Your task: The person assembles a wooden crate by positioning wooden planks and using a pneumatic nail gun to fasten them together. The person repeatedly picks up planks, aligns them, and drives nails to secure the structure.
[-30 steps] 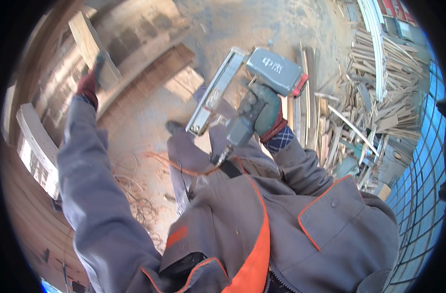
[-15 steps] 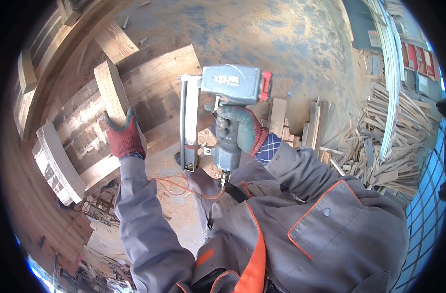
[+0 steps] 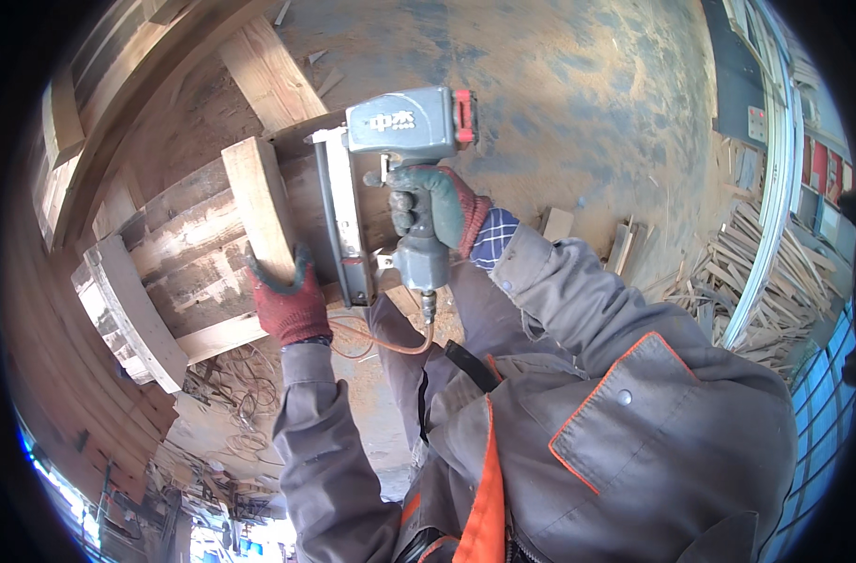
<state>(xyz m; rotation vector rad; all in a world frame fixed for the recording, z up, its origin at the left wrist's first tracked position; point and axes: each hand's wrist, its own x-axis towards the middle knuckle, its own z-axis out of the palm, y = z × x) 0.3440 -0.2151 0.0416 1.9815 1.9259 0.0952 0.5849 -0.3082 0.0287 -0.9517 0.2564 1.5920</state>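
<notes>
A person's grey jacket [image 3: 672,422] with orange trim is filling the lower right of the frame, its sleeves reaching up toward the centre. A thin brown hose [image 3: 401,349] is curving left, just below the centre, from the foot of a nailer [image 3: 400,122]. The nailer is standing out above the centre, its grey head turned up and its long magazine slanting down on the left side. The right hand [image 3: 444,211], in a dark-palmed red glove, is wrapping the handle, its grip clamped on it, with a finger lying beside the trigger. The left hand [image 3: 292,300], gloved alike, is holding the lower end of a block [image 3: 259,202], its grip clamped there with thumb and fingers on opposite sides. The block is lying left of centre, tilting to the upper left across stained boards [image 3: 189,230], just beside the magazine; whether the two are touching is not possible to tell. A pale end piece [image 3: 142,310] is edging the boards at the left. Beyond, a plank [image 3: 273,70] is slanting at the upper left, the dusty floor [image 3: 578,122] is spreading across the top, and a scrap pile [image 3: 770,258] is lying at the right.
</notes>
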